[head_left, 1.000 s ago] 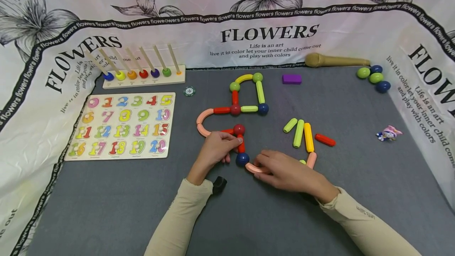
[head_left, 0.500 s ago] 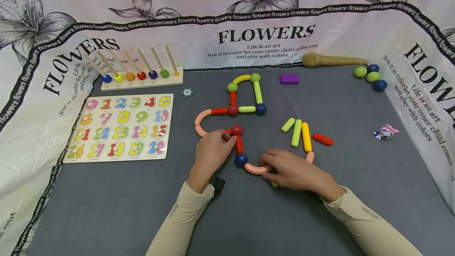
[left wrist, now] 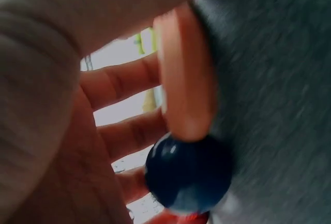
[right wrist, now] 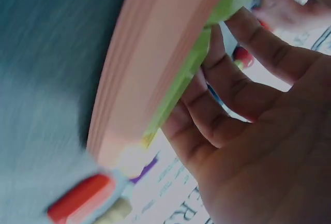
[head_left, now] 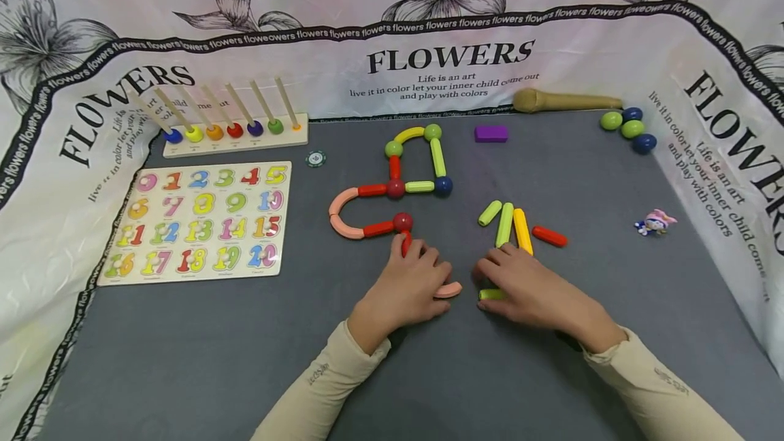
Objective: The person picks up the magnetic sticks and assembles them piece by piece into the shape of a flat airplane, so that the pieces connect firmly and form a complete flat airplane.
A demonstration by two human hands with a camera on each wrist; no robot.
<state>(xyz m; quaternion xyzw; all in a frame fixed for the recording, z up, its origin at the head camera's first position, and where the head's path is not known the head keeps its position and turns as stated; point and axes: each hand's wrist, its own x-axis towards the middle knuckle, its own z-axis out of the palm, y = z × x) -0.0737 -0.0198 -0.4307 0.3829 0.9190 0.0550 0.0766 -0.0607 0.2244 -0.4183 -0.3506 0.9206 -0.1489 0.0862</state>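
Note:
My left hand (head_left: 407, 284) is bent over the lower end of a chain of magnetic sticks and balls. It holds a curved pink magnetic stick (left wrist: 186, 74), with thumb and fingers on either side. That stick's end touches a dark blue ball (left wrist: 189, 175), which the hand hides in the head view. Above it, a red ball (head_left: 402, 222) joins two red sticks. To the right, my right hand (head_left: 533, 284) pinches a light green stick (head_left: 492, 294) by its end. A pink stick (right wrist: 150, 74) lies close by that hand, hidden from the head camera.
Loose green (head_left: 505, 223), yellow (head_left: 523, 230) and red sticks (head_left: 550, 236) lie beyond my right hand. A number board (head_left: 284, 223) and a peg stand (head_left: 239, 145) are at the left. Behind are a purple block (head_left: 491, 134), a wooden club-like stick (head_left: 566, 101) and several loose balls (head_left: 633, 129).
My left hand has moved right and down, from the red sticks to the curved pink stick. My right hand has let go of that stick and drawn right, with the green stick showing at its fingertips.

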